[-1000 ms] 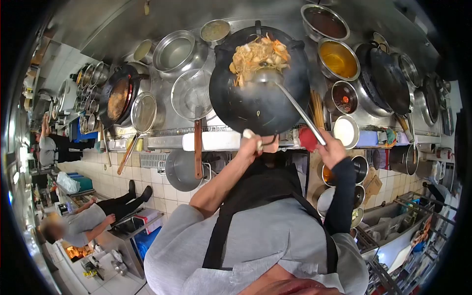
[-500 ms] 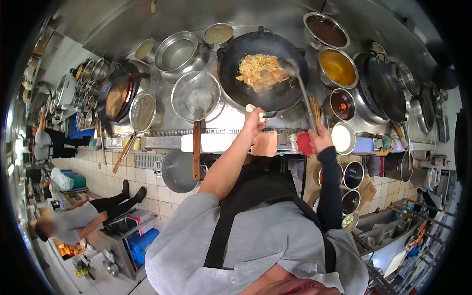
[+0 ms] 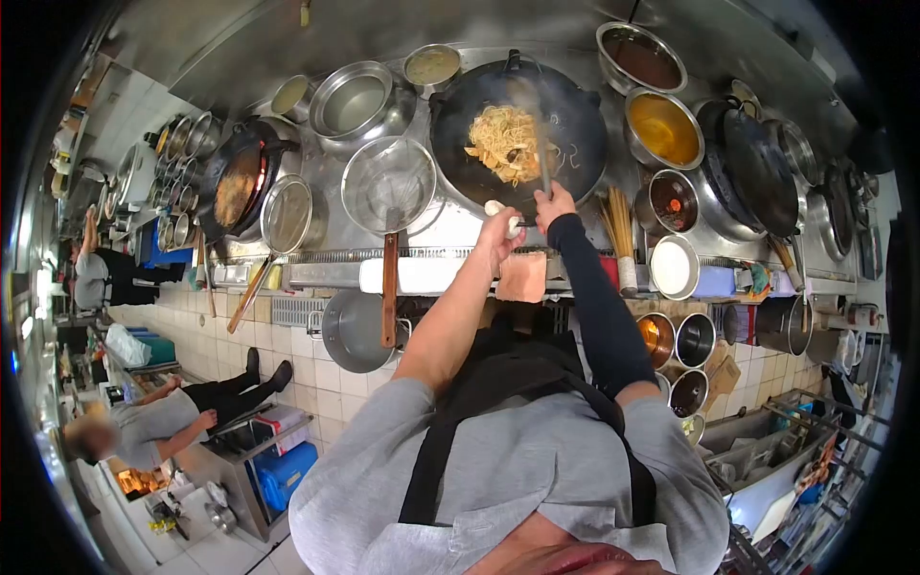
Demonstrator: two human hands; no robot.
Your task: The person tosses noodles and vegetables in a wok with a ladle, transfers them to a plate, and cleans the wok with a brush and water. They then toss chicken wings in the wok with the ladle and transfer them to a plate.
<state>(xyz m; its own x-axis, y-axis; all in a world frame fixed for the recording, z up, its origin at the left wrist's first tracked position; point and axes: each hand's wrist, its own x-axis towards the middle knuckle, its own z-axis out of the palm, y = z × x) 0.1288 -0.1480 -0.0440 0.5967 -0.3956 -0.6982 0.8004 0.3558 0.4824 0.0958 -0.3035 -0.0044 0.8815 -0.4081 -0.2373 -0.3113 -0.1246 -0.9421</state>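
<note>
Left hand (image 3: pixel 500 233) grips the wok (image 3: pixel 458 144), right hand (image 3: pixel 556 206) a ladle (image 3: pixel 545 161).

Matt black wok (image 3: pixel 470 182), shiny metal strainer (image 3: pixel 388 184) — smooth wooden handle (image 3: pixel 389 292)

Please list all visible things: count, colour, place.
Large wok: 1, black, centre
Noodles: one heap, yellow, in wok
Ladle: 1, silver, blurred, over wok
Cloth: 1, white, at wok's edge
Strainers: 2, silver, left
Second wok: 1, black, far left
Orange-liquid bowl: 1, silver, right
Stick bundle: 1, tan, right
Deep pan: 1, grey, below counter
Other cookware: many, mostly silver, both sides
Co-workers: 2, grey shirts, left
Left hand: 1, bare, holding cloth
Right hand: 1, dark sleeve, holding ladle
</note>
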